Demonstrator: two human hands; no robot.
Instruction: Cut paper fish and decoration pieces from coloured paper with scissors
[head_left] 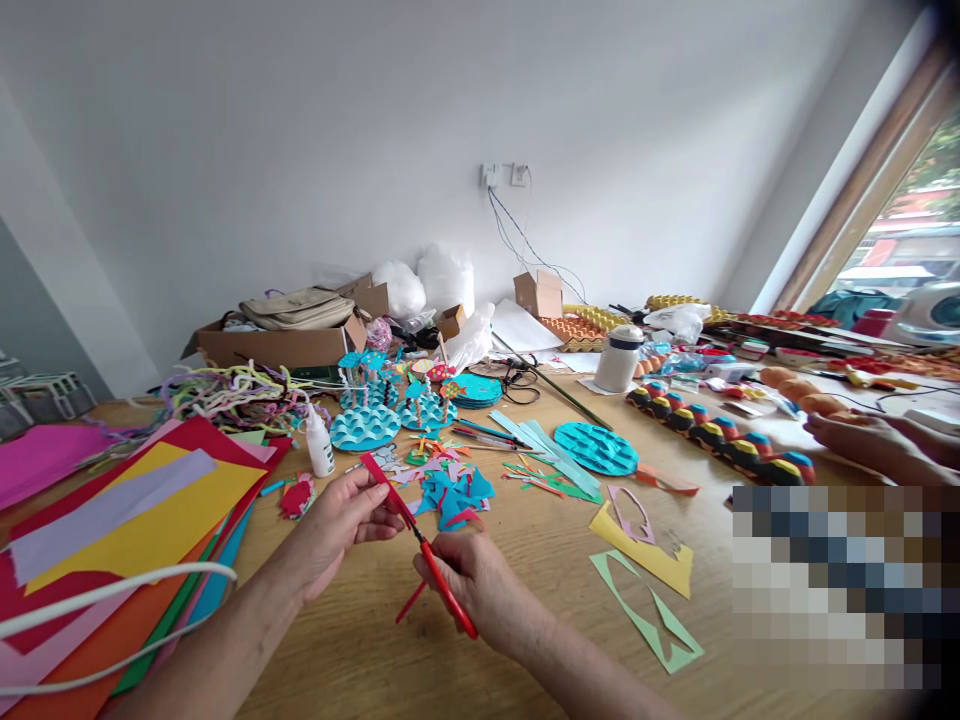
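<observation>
My left hand (346, 520) pinches a narrow red paper strip (381, 478) above the wooden table (540, 560). My right hand (474, 580) is closed round red-handled scissors (442, 585), whose blades meet the strip near its lower end. Just beyond the hands lies a heap of blue and pink paper scraps (450, 490). A small red paper cut-out (298, 496) lies left of my left hand.
A stack of coloured paper sheets (127, 530) fills the near left. A glue bottle (319, 442), blue paper discs (596, 447), a cardboard box (277, 340) and pipe cleaners (225, 390) lie beyond. Yellow and green offcuts (645, 560) sit right. Another person's hand (862, 440) rests at far right.
</observation>
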